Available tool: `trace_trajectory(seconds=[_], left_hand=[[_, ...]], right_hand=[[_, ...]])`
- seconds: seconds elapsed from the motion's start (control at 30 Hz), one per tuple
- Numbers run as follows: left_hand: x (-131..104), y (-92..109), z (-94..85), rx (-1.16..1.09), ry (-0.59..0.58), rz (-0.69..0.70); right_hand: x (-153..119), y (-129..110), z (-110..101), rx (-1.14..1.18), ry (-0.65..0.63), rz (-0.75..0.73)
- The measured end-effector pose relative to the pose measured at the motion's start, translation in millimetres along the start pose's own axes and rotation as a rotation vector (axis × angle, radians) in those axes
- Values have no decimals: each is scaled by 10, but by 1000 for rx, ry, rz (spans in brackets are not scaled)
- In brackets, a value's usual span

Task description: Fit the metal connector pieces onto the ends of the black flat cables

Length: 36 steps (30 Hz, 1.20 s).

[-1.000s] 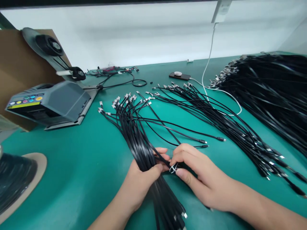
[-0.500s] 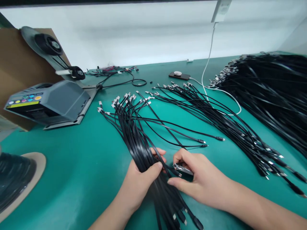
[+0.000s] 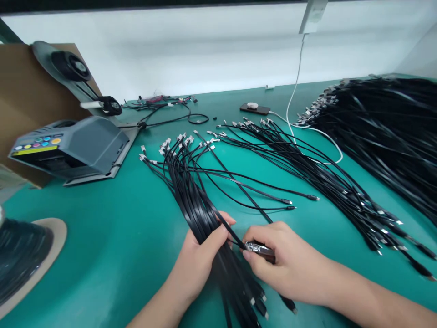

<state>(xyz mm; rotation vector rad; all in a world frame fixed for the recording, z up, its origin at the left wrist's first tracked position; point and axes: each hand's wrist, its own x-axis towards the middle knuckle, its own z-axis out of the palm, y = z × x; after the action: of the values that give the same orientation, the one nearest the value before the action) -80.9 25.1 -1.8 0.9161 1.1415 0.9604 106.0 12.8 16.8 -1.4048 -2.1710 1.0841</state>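
Note:
My left hand (image 3: 201,255) is wrapped around a thick bundle of flat black cables (image 3: 191,205), its thumb across the top. The bundle's metal-tipped plugs fan out at the far end, and more plugs hang below the hand. In my right hand (image 3: 290,264) lies what looks like a nail clipper (image 3: 260,248), with a shiny metal head and a dark body. Its head is at one cable of the bundle, between my right thumb and index finger. The fingers hide the exact point of contact.
Right of the bundle lies a second group of cables (image 3: 307,168), then a large cable pile (image 3: 385,123). A phone (image 3: 254,109) with a white cord lies behind. At left stand a grey tape-dispenser-like machine (image 3: 78,146) and a spool (image 3: 23,255).
My right hand has moved slightly down, and its fingers have closed in on a cable beside the clipper. The plug end near the clipper is no longer visible. My left hand stays on the bundle.

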Motion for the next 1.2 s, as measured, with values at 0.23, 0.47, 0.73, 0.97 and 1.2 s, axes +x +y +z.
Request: trace_trajectory(seconds=[0.23,0.47,0.73,0.97,1.2], left_hand=[[51,-14,-29,-9,-127,14],[55,7,5,-159,-135,8],[62,20,-12,-232,-40,-48],[63,27,3,-185,-112,40],[71,-11,-22,-6,-251,-10]], right_hand=[[25,55,-117,229,-30,120],[75,56,23,288,43,37],[-73,15,-106,-53,-182,-83],[50,64,-71,517,54,64],[148,53,26,701,275,58]])
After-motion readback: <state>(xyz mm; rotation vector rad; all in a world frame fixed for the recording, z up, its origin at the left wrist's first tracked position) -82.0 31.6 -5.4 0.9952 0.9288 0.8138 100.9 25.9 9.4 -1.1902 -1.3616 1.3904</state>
